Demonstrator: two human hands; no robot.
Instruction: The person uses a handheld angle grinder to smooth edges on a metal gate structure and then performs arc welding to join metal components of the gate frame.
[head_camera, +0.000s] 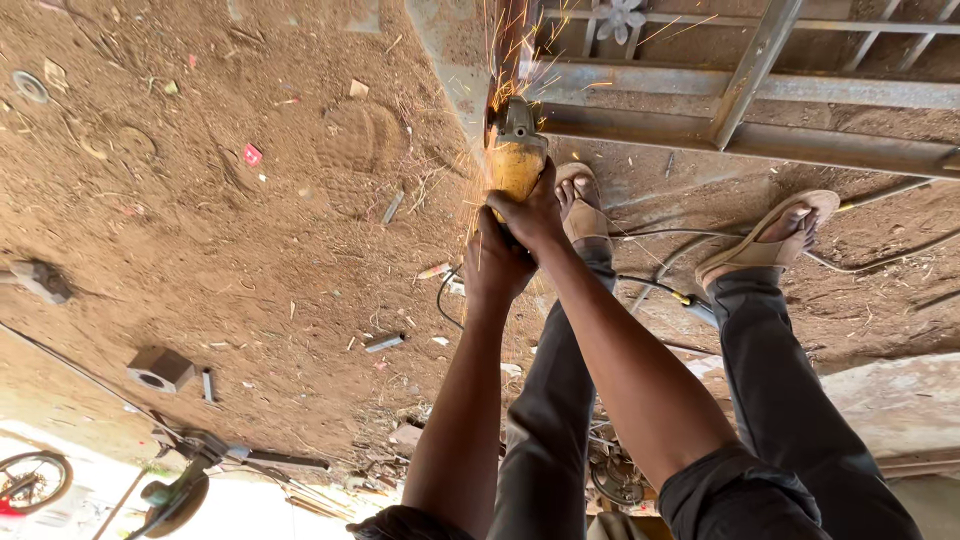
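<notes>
Both my hands hold a yellow angle grinder (516, 160) whose grey head presses on the end of a steel frame (640, 85) lying on the dirt. Sparks spray up and down from the contact point. My right hand (532, 215) wraps the grinder's body just behind the head. Lower down, my left hand (495, 265) grips the rear of the tool. The grinder's disc is hidden by the guard and the sparks.
My sandalled feet (583, 205) (768, 243) stand right of the grinder on the bare earth, with cables (660, 290) running between them. Metal offcuts (160, 368) and scraps litter the ground at left. Another power tool (180, 490) lies at lower left.
</notes>
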